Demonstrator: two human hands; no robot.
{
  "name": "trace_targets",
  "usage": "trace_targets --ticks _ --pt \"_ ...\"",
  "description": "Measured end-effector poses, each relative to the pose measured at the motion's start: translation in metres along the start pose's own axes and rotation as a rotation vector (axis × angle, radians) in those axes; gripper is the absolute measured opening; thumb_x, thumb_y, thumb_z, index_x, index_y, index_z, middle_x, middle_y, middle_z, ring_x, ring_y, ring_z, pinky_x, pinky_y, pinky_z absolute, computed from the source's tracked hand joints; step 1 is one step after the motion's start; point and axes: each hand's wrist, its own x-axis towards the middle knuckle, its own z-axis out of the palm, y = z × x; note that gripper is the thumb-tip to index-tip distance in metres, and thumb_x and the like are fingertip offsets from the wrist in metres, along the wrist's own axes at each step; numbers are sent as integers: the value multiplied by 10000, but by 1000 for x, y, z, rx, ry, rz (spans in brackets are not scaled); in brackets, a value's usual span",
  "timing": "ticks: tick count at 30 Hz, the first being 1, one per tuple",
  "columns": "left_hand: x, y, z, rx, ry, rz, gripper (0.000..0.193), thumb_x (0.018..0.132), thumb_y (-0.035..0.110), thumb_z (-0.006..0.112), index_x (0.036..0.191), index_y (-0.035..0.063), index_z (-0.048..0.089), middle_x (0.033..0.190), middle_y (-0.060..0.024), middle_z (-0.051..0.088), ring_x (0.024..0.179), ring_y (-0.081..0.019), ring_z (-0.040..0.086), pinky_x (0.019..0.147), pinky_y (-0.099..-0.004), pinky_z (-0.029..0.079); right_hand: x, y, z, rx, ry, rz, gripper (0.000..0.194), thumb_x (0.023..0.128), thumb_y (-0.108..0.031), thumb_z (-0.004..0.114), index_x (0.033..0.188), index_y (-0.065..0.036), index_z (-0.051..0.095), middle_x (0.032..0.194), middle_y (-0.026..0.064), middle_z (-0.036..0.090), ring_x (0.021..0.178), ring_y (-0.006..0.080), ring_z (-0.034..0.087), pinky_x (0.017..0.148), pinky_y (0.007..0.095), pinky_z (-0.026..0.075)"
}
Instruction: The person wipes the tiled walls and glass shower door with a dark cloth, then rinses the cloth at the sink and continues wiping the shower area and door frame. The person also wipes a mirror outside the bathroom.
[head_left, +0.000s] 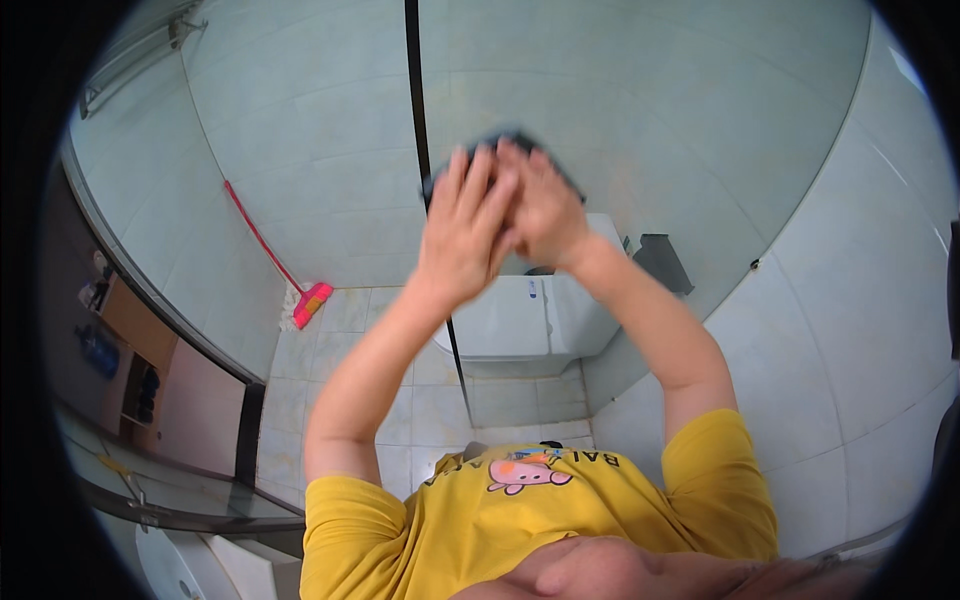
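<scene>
A dark cloth (517, 136) lies flat under both of my hands, raised in front of me against a clear glass panel (675, 135). My left hand (466, 232) covers its lower left part, close to the panel's black edge strip (417, 90). Beside it, my right hand (546, 214) presses on the cloth with the fingers pointing up and left. The fingers of the two hands meet near the middle, and motion blurs them slightly. Much of the cloth is hidden beneath the palms; its edges show above the fingertips and out to both sides.
Behind the glass stands a white toilet (502, 322), with a grey bin (661, 262) to its right. A pink broom (311, 306) leans in the left corner. At far left is a doorway with a wooden shelf (139, 319); a white washbasin (176, 566) sits lower left.
</scene>
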Motion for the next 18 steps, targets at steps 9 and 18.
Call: trace_targets --ticks 9,18 --pt "48 -24 7 139 4 111 682 742 254 747 1356 119 483 1438 -165 432 1290 -408 422 997 -482 388 33 50 -33 52 38 -71 407 707 -70 696 1107 -13 645 1339 136 572 1302 330 487 1070 450 404" --pt "-26 16 20 155 -485 94 898 552 292 872 1354 105 514 1480 -140 410 1388 -430 315 1070 -531 337 -59 20 -40 29 -10 60 473 713 -54 667 1184 -89 654 1351 104 571 1331 299 468 1119 457 332"
